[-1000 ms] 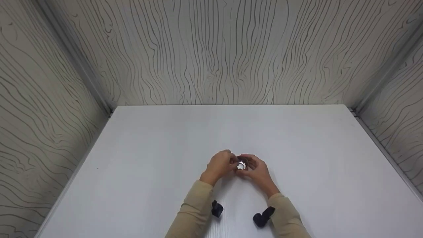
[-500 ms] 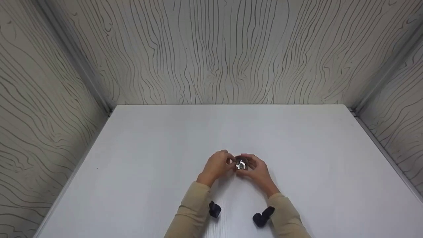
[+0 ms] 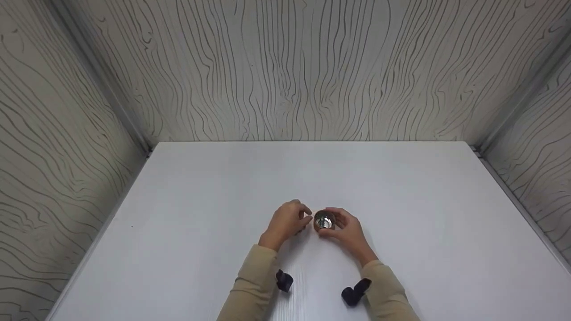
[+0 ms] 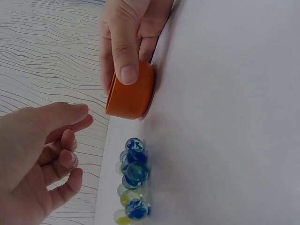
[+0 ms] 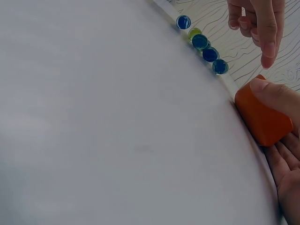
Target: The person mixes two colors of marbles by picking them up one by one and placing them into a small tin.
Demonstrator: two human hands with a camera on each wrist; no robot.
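A small orange cup with a shiny silvery inside stands on the white table. My right hand grips it from the right, thumb on the near side and fingers round the far side. Just left of the rim, apart from it, is my left hand, its fingers loosely bent with nothing between them. Beside the cup, several glass marbles with blue and yellow swirls lie in a cluster on the table; the right wrist view shows these marbles too. In the head view my left hand hides them.
The white table ends at a back wall of pale panels with wood-grain lines, and similar panels stand at both sides. A black wrist camera hangs by the left sleeve, another black camera by the right.
My left hand has drawn back leftward from the cup's rim, its thumb and forefinger parting. The inside of the cup shows more fully now. My right hand keeps its hold, nearly still.
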